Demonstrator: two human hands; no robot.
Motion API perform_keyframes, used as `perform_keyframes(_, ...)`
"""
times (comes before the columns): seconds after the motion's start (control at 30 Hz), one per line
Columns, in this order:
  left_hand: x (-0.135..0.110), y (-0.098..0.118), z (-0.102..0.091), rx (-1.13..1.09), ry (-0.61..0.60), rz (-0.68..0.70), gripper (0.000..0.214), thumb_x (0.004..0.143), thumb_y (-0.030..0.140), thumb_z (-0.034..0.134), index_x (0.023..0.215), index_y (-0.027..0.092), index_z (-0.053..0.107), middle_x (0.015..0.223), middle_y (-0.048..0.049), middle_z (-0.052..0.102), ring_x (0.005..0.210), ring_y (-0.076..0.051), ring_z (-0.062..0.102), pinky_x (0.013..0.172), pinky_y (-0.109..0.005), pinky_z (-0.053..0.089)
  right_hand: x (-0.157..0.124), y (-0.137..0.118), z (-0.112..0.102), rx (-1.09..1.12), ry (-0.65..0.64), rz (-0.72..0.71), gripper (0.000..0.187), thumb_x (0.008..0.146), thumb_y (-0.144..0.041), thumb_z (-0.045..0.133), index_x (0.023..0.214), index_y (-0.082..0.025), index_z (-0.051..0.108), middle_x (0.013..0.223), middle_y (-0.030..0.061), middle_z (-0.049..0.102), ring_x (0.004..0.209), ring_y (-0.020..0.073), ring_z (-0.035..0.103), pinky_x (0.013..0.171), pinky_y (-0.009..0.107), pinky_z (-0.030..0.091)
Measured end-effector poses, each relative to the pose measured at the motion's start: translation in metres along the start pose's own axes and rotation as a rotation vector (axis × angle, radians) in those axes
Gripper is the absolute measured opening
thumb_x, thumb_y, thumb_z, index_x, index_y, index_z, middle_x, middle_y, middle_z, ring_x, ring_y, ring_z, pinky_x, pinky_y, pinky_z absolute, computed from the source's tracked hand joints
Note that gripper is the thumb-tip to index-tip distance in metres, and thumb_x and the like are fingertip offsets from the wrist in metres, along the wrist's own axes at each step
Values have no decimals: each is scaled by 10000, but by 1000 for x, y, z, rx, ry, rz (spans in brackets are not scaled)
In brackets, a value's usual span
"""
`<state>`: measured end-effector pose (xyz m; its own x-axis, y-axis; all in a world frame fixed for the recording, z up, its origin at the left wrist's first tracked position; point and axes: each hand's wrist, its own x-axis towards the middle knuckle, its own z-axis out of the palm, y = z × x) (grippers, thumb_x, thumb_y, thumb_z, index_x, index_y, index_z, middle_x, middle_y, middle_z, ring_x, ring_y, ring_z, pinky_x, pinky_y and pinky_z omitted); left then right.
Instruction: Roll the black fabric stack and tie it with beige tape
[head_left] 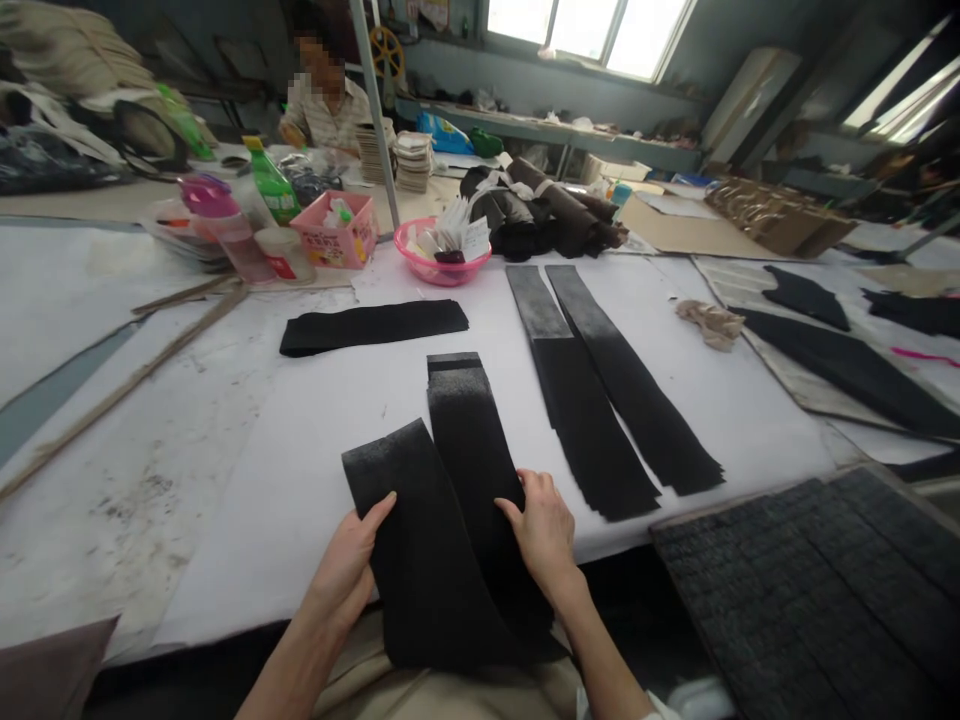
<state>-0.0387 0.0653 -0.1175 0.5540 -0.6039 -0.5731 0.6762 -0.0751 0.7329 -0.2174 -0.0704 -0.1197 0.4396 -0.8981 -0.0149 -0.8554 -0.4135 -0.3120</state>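
Observation:
A wide black fabric strip (420,540) hangs over the table's near edge onto my lap. My left hand (346,570) grips its left edge, thumb on top. Beside it lies a stack of black strips (469,430), reaching away from me. My right hand (544,528) rests on the stack's near right edge with fingers curled over it. Both hands are closed on the fabric.
Two long black strip piles (600,400) lie to the right, a shorter black piece (373,326) farther back. A pink bowl (442,262), pink box (337,232), bottles and dark rolls (540,215) stand behind. A dark textured board (817,590) sits at right. Another person sits at the far side.

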Motion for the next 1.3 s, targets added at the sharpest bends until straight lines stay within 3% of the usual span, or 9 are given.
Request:
perform_keyframes(0.13, -20, -6, -3, 46, -36, -58, 404, 838, 265, 649, 1223, 158, 588, 1204, -133, 658, 1070, -271, 642, 927, -395, 544, -18, -3, -1, 35, -11, 61, 458, 839, -317, 639, 1252, -168, 507, 1123, 110, 613, 1044, 273, 598, 853, 346, 465)
perform_keyframes(0.33, -34, -13, 6, 41, -99, -54, 453, 823, 306, 674, 1243, 170, 570, 1175, -136, 672, 1070, -275, 642, 895, -385, 561, -16, -4, -4, 245, -111, 185, 475, 821, -397, 624, 1227, -165, 535, 1036, 110, 683, 1007, 306, 636, 824, 374, 477)
perform_keyframes(0.5, -36, -14, 11, -8, -45, -46, 425, 837, 250, 651, 1243, 166, 561, 1175, -128, 675, 1069, -261, 646, 941, -383, 535, -16, 0, 3, 523, -156, 170, 387, 795, -380, 618, 1126, -205, 523, 987, 73, 710, 951, 261, 664, 789, 315, 490)
perform_keyframes(0.7, -35, -25, 19, -82, -98, -154, 437, 838, 256, 646, 1248, 141, 548, 1182, -156, 667, 1113, -288, 622, 957, -427, 521, -1, 22, -3, 690, -212, 100, 321, 763, -314, 610, 1052, -229, 502, 916, 25, 723, 876, 222, 685, 739, 286, 506)
perform_keyframes(0.97, -31, -37, 46, -172, -165, -172, 408, 818, 229, 664, 1203, 128, 580, 1179, -165, 667, 1103, -300, 627, 970, -434, 511, 21, 51, -13, 574, -184, 79, 338, 702, -339, 649, 1013, -228, 580, 800, 12, 718, 795, 252, 690, 681, 315, 507)
perform_keyframes(1.13, -32, -41, 46, -194, -199, -129, 400, 816, 251, 665, 1189, 125, 596, 1207, -156, 654, 1159, -304, 589, 1021, -414, 478, 18, 55, -10, 510, -136, 48, 372, 749, -361, 604, 1097, -234, 572, 928, 45, 719, 927, 261, 675, 766, 326, 506)
perform_keyframes(1.3, -28, -51, 40, -216, -162, -134, 387, 808, 225, 673, 1176, 130, 606, 1225, -151, 645, 1172, -296, 580, 1041, -408, 461, 6, 58, -3, 624, -140, 27, 435, 787, -355, 572, 1198, -224, 517, 1121, 67, 680, 1080, 243, 625, 902, 331, 486)
